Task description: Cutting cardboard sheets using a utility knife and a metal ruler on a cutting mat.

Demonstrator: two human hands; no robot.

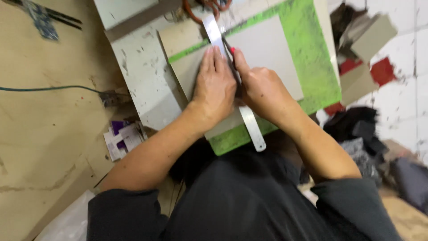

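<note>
A grey cardboard sheet (267, 49) lies on a green cutting mat (312, 49). A long steel ruler (214, 29) runs across the sheet from the far side toward me. My left hand (215, 87) presses flat on the ruler and the cardboard, fingers together. My right hand (261, 87) is closed around a cutting knife (232, 53) with a red mark near its tip. The blade sits against the ruler's right edge, close to my left fingertips.
The mat rests on a scuffed white board (142, 76) on the floor. Cardboard offcuts (370, 40) and red and dark scraps lie at the right. Small purple-and-white packets (122, 138) lie at the left. A blue cable (49, 88) crosses the brown floor. Orange-handled scissors (196, 11) lie at the top.
</note>
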